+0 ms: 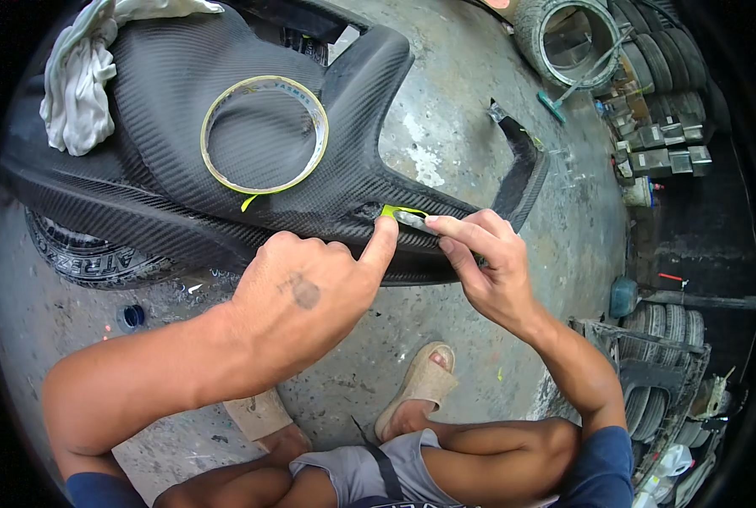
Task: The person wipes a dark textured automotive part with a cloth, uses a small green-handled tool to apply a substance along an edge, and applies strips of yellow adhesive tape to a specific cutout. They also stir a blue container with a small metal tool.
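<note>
A black carbon-fibre body panel (172, 127) spans the upper left, with a large yellow-edged tape roll (319, 131) and a crumpled white cloth (77, 89) on it. The index finger of my left hand (306, 292) presses a short yellow-green tape strip (389, 210) beside a narrow opening near the panel's lower edge; my other left fingers are curled, their tips hidden. My right hand (492, 258) pinches the strip's right end, over a greyish patch (410, 218) in that opening.
Under the panel are a tyre (99, 254) and a small dark-blue cup (131, 317) on the concrete floor (564, 212). An angled black piece (522, 169) lies beyond the panel. At right are a wheel (564, 34), a squeegee (552, 106), metal blocks (674, 135) and a tyre rack (657, 347).
</note>
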Available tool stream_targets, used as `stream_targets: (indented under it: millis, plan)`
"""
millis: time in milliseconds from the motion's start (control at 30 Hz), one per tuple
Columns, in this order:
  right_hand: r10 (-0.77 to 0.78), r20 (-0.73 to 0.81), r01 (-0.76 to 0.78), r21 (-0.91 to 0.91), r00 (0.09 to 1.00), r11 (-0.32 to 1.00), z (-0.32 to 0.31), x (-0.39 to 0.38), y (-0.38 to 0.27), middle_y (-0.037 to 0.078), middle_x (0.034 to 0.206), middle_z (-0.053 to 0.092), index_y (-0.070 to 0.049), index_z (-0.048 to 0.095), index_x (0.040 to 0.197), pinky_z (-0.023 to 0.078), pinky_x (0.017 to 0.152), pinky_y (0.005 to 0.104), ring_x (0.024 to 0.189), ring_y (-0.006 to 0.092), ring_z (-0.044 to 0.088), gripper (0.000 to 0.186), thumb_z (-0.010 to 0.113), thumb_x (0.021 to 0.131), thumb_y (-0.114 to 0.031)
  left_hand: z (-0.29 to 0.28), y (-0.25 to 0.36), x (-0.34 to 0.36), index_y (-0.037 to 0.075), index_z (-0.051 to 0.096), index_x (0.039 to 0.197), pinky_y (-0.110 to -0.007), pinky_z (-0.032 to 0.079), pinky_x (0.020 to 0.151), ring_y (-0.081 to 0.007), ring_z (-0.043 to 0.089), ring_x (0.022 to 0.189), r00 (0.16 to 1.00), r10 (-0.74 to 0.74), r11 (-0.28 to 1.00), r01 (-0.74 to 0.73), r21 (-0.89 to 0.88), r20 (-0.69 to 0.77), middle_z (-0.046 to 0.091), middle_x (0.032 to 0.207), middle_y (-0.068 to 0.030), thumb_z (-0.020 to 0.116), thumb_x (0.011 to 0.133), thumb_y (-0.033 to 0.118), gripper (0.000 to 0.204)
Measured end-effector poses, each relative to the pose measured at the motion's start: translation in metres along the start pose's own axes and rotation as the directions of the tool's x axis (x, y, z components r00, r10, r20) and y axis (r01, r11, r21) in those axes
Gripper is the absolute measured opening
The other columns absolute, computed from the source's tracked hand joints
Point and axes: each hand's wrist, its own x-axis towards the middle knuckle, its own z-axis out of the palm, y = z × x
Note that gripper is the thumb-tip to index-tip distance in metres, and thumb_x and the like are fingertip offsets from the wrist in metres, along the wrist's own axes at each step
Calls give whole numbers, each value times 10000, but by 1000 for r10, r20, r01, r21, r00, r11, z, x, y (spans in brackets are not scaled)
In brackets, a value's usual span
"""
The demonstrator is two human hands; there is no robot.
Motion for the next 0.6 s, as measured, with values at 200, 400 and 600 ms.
stream_targets:
  millis: [200,400,600]
  plan:
    - [-109,15,109,-57,994,992,-1,5,-3,-9,824,596,-212,765,1178,343,704,341,755,159,581,403,717,838,0,-7,3,-1,-81,448,1440,-404,530,568,-287,693,626,1000,7,999,-7,51,7,693,734,-134,697,753,73,747]
    - [-124,16,125,-110,992,986,-1,7,4,-11,816,577,-226,769,1165,322,686,347,727,167,557,460,691,794,34,-5,6,-11,-73,604,1287,-373,526,551,-244,669,573,987,133,991,-131,30,-94,654,681,-82,677,773,101,547]
    - [-147,-14,146,-46,989,988,-5,7,7,-18,795,585,-226,779,1154,322,688,339,717,158,571,459,707,783,36,-9,6,-17,-74,664,1187,-337,536,553,-215,674,578,966,244,970,-244,9,-88,655,694,-73,641,782,120,449]
